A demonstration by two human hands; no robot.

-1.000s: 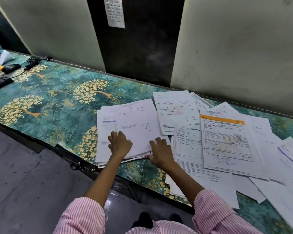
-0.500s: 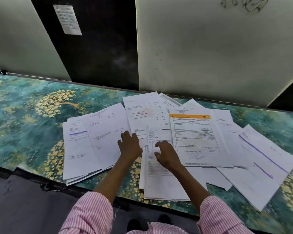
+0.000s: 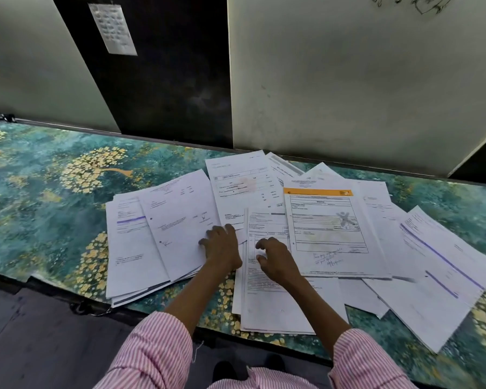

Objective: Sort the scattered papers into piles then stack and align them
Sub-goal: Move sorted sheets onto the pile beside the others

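Note:
White printed papers lie scattered on a green table with gold tree patterns (image 3: 48, 197). A rough pile of sheets (image 3: 152, 237) sits at the left. My left hand (image 3: 222, 248) rests flat on that pile's right edge, fingers spread. My right hand (image 3: 275, 262) hovers with curled, parted fingers over a form sheet (image 3: 267, 299) in the middle, holding nothing. An invoice with an orange header (image 3: 328, 231) lies just right of it, over more loose sheets. A sheet with a purple line (image 3: 443, 265) lies at the far right.
A grey wall panel (image 3: 348, 88) and a dark panel with a taped note (image 3: 112, 29) rise behind the table. The table's front edge runs close to my body, with grey floor (image 3: 40, 346) below at the left.
The view has swung to the right. Both hands left the near edge of the left pile: the left one went to its right edge, the right one over the middle form sheet.

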